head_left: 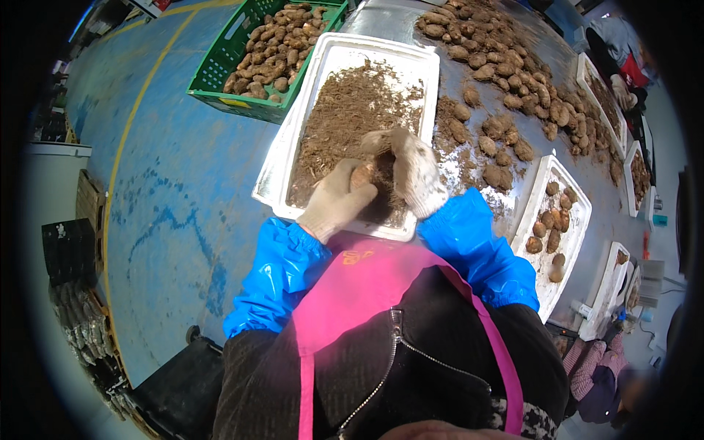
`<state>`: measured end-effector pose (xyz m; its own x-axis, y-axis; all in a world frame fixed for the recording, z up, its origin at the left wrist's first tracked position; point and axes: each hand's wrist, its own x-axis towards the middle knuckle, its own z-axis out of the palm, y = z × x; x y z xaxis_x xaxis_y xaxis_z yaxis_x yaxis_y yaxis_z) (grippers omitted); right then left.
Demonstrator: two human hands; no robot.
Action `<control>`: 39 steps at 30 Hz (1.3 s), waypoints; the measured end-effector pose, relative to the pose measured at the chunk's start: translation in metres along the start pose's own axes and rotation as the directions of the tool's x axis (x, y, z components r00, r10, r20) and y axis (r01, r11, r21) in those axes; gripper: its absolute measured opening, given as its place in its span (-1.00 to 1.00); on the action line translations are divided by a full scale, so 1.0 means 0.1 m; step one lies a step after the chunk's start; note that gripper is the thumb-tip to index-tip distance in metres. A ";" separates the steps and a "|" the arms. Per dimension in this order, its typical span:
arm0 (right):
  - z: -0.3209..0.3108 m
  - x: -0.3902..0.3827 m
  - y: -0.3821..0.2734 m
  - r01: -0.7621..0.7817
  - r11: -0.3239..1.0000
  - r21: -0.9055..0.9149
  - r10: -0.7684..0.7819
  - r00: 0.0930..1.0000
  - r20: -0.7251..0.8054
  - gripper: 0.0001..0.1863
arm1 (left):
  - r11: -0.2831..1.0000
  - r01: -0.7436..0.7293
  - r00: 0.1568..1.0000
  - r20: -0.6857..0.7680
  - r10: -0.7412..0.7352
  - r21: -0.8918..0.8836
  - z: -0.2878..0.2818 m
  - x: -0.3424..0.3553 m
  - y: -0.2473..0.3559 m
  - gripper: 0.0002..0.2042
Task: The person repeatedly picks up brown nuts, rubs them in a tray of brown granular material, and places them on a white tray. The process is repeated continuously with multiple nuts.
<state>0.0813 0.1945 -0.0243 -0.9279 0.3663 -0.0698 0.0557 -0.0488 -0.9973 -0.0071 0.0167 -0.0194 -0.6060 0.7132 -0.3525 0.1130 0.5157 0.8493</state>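
Note:
Both of my hands wear off-white, soiled work gloves over the near end of a white tray [339,45]. My left hand [339,199] is closed around a brown, hairy taro [362,176] with a paler orange end. My right hand [414,170] curls over the taro's other side, its fingers bent against the dark fibres; part of the taro is hidden between the gloves. Beneath them, loose brown fibres and peelings [352,110] cover much of the tray's bottom.
A green crate [213,73] full of taros stands beyond the tray on the left. A large taro heap [506,66] spreads across the metal table. At right lies a white tray [576,253] holding several taros. Other people [620,51] work at the far right.

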 end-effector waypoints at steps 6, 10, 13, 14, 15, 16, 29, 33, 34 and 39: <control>0.21 -0.27 -0.05 0.226 0.948 0.222 -0.281 0.925 0.254 -0.53 | 0.842 -0.073 0.994 0.028 0.104 -0.535 0.02 0.13 -0.22 -0.51; 0.26 -0.20 -0.03 0.445 0.763 -0.469 -0.318 0.890 0.326 -0.39 | 0.923 -0.182 0.983 -0.091 0.160 -0.339 0.18 0.04 -0.18 -0.60; 0.24 -0.06 -0.02 0.315 0.752 -0.579 -0.155 0.938 0.309 -0.37 | 0.903 -0.393 0.917 0.003 0.398 0.174 0.21 0.02 -0.09 -0.62; 0.20 0.01 -0.02 0.160 0.814 -0.559 0.023 0.952 0.305 -0.37 | 0.886 -0.376 0.926 0.069 0.372 0.272 0.22 0.02 -0.06 -0.60; 0.19 0.11 -0.01 0.052 0.866 -0.498 0.116 0.947 0.300 -0.37 | 0.935 -0.230 0.970 0.144 0.197 0.269 0.20 0.01 -0.02 -0.56; 0.14 0.15 -0.01 0.121 0.784 -0.609 0.130 0.927 0.352 -0.35 | 0.936 -0.155 0.979 0.176 0.103 0.316 0.17 0.00 0.01 -0.53; -0.05 0.12 -0.06 0.129 0.980 -0.153 -0.130 0.991 0.003 -0.63 | 0.963 -0.264 0.963 -0.076 0.260 -0.048 -0.07 0.03 0.09 -0.18; 0.12 -0.10 -0.18 -0.041 0.996 0.083 0.050 0.993 -0.106 -0.75 | 0.973 -0.231 0.971 -0.059 0.232 0.015 -0.04 0.05 0.04 -0.16; 0.12 -0.10 -0.19 -0.031 0.999 -0.031 0.027 0.991 -0.129 -0.77 | 0.982 -0.187 0.982 -0.032 0.187 0.005 -0.04 0.05 0.05 -0.15; 0.01 0.10 -0.11 -0.044 0.858 -0.511 -0.004 0.996 -0.093 -0.66 | 0.949 -0.304 0.951 -0.028 0.308 0.085 -0.08 -0.02 0.10 -0.13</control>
<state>0.0716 0.1979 -0.0142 -0.8899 0.4511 -0.0678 0.2774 0.4172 -0.8655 -0.0111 0.0167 -0.0070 -0.5635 0.8237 -0.0631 0.3585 0.3126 0.8796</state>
